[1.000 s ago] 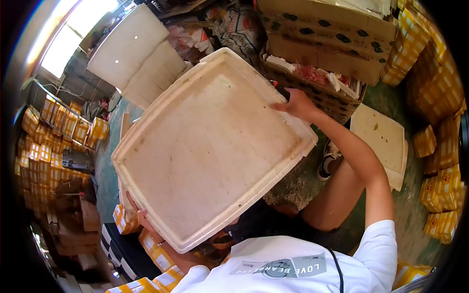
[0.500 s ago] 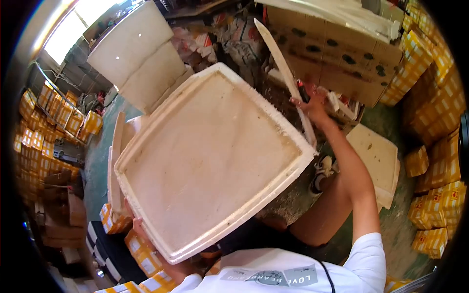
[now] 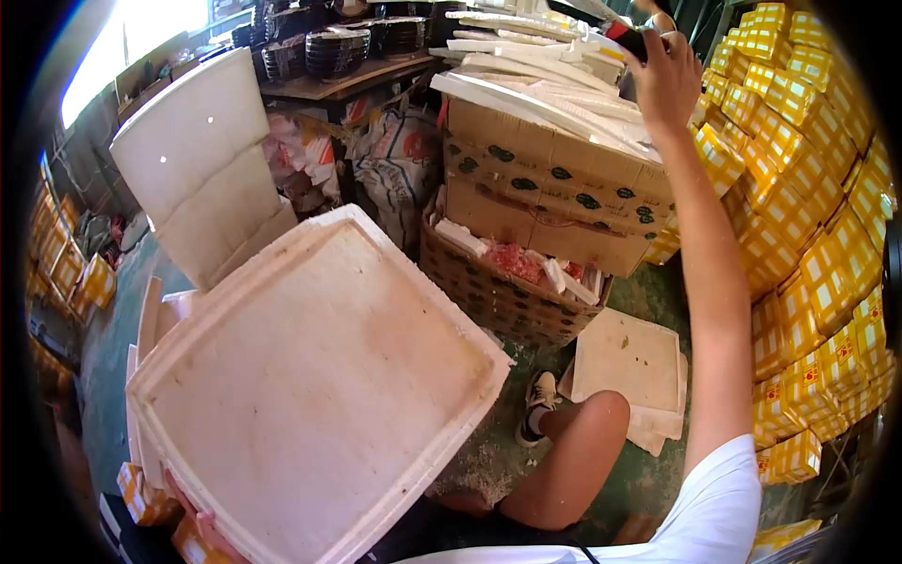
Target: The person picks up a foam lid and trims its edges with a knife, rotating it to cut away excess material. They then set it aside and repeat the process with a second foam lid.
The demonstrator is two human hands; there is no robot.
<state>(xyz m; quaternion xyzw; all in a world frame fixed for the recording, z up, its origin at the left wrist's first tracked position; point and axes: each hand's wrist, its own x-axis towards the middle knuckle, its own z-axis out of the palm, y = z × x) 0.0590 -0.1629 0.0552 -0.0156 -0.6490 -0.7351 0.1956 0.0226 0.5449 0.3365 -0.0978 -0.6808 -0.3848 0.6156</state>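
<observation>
A large white foam lid [image 3: 319, 385] with a raised rim lies tilted across my lap, its upper right edge rough and crumbly. My left hand [image 3: 205, 523] is closed on the lid's lower left edge, with most of the fingers hidden. Raised high at the upper right, my right hand [image 3: 669, 83] is wrapped round the red-and-black handle of a knife [image 3: 628, 39]. That hand is above a pile of white foam strips [image 3: 550, 80] on a cardboard box [image 3: 554, 188].
Below the pile, an open carton [image 3: 507, 305] holds foam scraps and red material. Foam sheets [image 3: 628, 362] lie on the floor at right. Taped yellow boxes [image 3: 817, 254] are stacked along the right. Foam boxes [image 3: 202, 160] stand at left, black containers [image 3: 338, 52] behind.
My right hand has risen from beside the lid to above the pile. The long foam strip no longer shows in it; the knife stays in hand. The view has shifted, with the lid lower left.
</observation>
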